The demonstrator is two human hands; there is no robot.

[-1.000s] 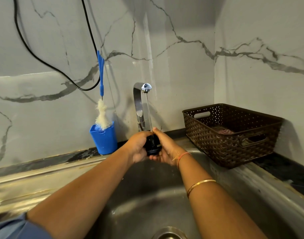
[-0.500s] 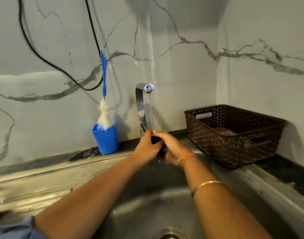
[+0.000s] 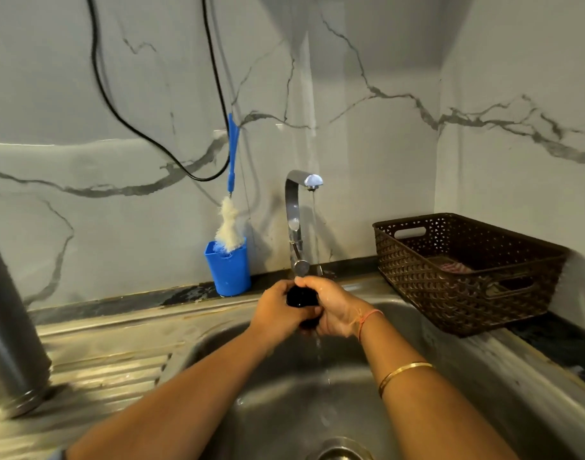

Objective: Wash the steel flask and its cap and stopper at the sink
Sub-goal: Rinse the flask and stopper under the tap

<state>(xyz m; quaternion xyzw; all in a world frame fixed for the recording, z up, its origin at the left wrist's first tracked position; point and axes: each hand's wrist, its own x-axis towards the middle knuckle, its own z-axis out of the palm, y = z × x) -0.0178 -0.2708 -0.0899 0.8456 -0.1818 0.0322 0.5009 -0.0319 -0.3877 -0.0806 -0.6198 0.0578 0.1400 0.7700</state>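
Black flask piece (image 3: 301,298) under tap (image 3: 292,210), gripped by left hand (image 3: 278,312), right hand (image 3: 336,310) fingers (image 3: 312,283)

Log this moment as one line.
step: rinsing | left hand: holds black piece | right hand: holds black piece | tap: running | flask: stands on drainboard, left

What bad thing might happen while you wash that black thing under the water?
The wet black piece, gripped by the left hand and right hand under the stream from the tap, might slip and drop into the sink. The steel flask stands on the drainboard at the left; a swinging elbow might tip it over.
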